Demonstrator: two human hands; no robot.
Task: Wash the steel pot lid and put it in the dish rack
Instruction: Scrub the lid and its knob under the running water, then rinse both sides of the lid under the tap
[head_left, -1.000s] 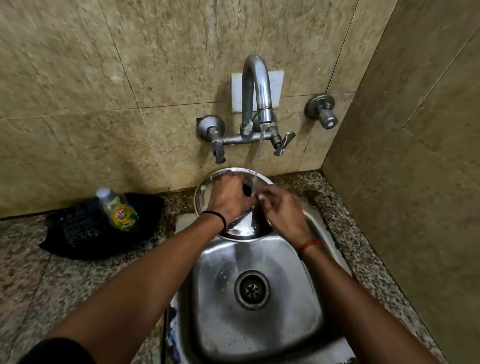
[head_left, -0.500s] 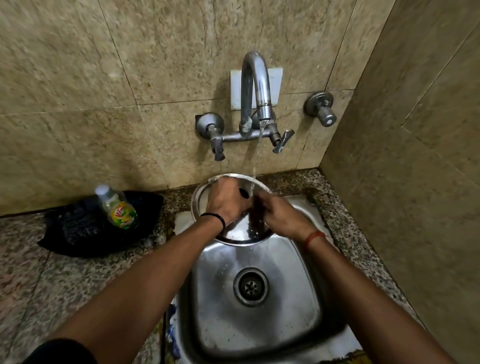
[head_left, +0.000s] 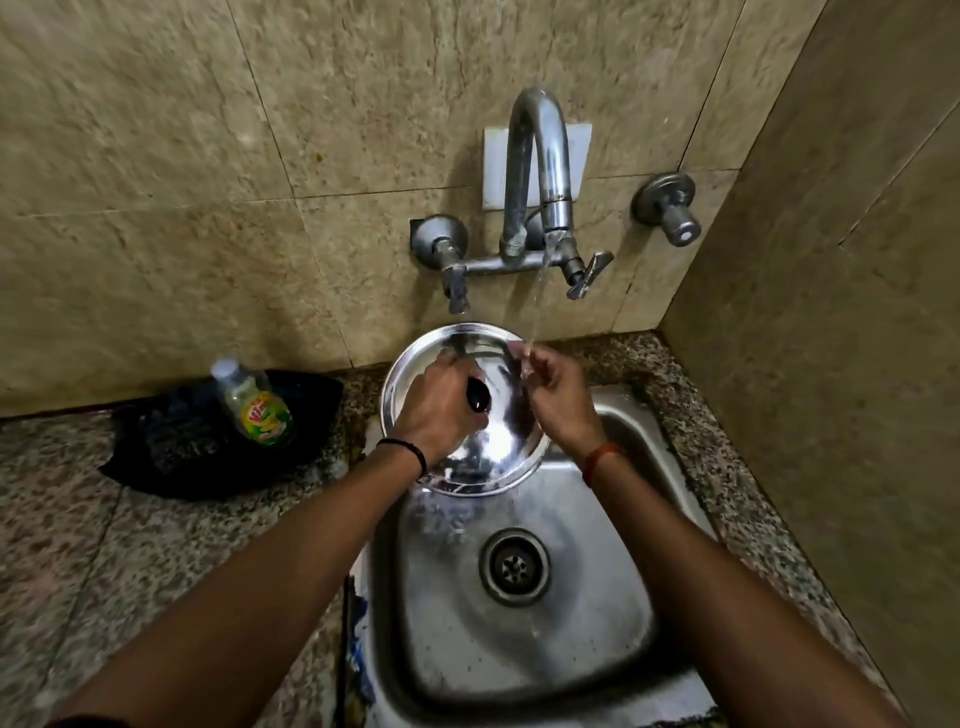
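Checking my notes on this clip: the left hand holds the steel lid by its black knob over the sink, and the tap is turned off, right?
Not quite. The head view shows the tap running, its stream falling onto the right hand. The rest holds: the left hand grips the steel lid by its black knob over the sink.

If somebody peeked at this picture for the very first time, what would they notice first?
Probably the shiny steel pot lid, held tilted over the back of the sink. The left hand grips its black knob, and the right hand is at its right edge under the thin stream of water from the tap on the wall. Next, the bottle with the yellow-green label on the counter to the left.
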